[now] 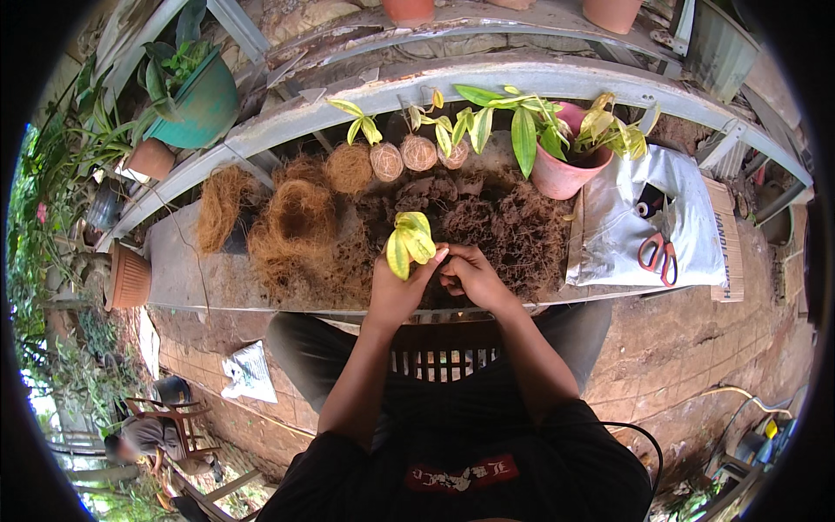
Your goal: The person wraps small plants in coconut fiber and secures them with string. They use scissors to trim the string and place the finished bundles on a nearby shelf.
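Observation:
A small plant cutting with yellow-green variegated leaves (411, 243) is held in my left hand (399, 287), its leaves rising above the fingers. My right hand (475, 277) meets the left at the fingertips, its fingers curled; whether something thin lies between them is hidden. Dark soil with fibrous roots (522, 228) is heaped just beyond both hands. Behind the heap stand a coir-covered ball (348, 168) and several balls wound with pale thread, such as this one (419, 153), with leafy shoots above them.
Loose coconut fibre (297, 212) lies left on the table. A pink pot (567, 171) holds variegated plants. Right of it, red-handled scissors (659, 258) rest on a silvery plastic bag (626, 222) over cardboard (725, 241). A metal shelf frame (496, 72) borders the back. A person (153, 437) sits far left.

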A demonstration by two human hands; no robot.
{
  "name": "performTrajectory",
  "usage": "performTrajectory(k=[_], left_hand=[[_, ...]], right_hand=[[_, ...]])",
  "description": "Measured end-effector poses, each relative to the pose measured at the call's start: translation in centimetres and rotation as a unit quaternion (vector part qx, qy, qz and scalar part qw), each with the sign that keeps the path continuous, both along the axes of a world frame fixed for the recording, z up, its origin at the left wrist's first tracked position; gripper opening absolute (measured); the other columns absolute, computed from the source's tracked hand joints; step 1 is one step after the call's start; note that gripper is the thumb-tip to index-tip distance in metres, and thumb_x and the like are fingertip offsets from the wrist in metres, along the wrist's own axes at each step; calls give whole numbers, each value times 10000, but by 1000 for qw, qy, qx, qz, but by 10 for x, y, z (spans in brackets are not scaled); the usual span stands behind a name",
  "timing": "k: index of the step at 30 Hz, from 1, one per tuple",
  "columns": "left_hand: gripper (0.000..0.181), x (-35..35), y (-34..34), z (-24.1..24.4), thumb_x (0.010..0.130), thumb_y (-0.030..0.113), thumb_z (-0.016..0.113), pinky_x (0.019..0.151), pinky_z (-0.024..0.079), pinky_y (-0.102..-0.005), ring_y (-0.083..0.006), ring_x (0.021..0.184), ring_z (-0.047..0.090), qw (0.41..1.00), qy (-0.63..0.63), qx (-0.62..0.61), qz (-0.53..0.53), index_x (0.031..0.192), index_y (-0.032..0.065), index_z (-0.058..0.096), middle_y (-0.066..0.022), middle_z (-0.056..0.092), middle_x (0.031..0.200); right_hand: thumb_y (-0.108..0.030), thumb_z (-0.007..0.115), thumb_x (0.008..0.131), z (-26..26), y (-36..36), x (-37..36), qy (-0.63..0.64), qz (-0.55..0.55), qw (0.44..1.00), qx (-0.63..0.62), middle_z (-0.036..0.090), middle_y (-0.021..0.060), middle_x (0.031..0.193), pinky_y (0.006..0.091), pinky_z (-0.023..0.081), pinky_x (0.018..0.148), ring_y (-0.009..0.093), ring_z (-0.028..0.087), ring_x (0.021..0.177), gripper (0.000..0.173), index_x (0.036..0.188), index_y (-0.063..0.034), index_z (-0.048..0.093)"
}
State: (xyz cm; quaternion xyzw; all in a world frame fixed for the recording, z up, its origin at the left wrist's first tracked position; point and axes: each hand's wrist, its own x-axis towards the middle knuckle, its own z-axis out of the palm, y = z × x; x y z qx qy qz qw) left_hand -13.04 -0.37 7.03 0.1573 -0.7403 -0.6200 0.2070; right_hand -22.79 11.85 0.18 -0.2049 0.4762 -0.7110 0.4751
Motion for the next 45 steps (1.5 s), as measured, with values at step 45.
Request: performTrajectory(k=[45], left_hand=[[183, 0, -12, -18, 906, 169, 756, 795, 465, -300, -157, 877, 594, 977, -28, -207, 45, 912, -9, 717, -78, 663, 927]], right_hand=[[-122, 662, 866, 5, -7, 9, 467, -183, 863, 63, 659, 260, 860, 493, 526, 720, 453, 653, 846, 315, 1157, -26, 591]])
